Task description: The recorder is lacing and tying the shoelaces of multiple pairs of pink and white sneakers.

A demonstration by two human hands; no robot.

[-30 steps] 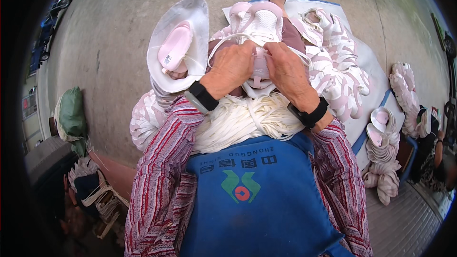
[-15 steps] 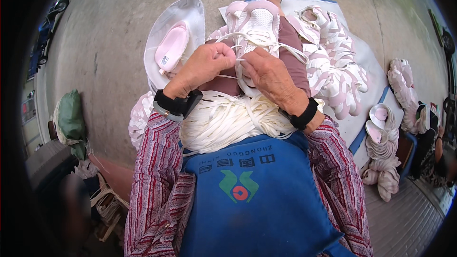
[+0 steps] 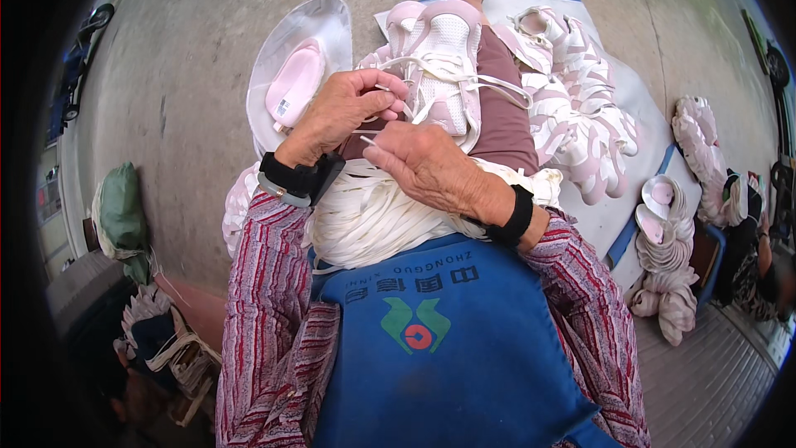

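Observation:
A pink and white sneaker upper (image 3: 448,54) rests across my lap, its white shoelace (image 3: 499,85) threaded through and trailing loose at the right. Beside the upper's left edge, my left hand (image 3: 347,109) has its fingers curled in a pinch on the shoelace. My right hand (image 3: 435,164) is lower and nearer to me, closed, with a thin shoelace end sticking out past its fingertips. Under my right hand lies a thick bundle of cream-white laces (image 3: 365,216) on my blue apron (image 3: 398,390).
A pale, bowl-like piece with a pink insole (image 3: 294,87) stands left of the upper. Many pink and white uppers (image 3: 580,108) are heaped on a light sheet (image 3: 634,116) to the right. Further right are stacked pieces (image 3: 663,241) and another person (image 3: 754,261). A green sack (image 3: 123,211) stands far left.
My right hand has drawn back toward me and left, away from the upper, pulling the lace end. My left hand has loosened from a fist to a pinch and stayed near its place.

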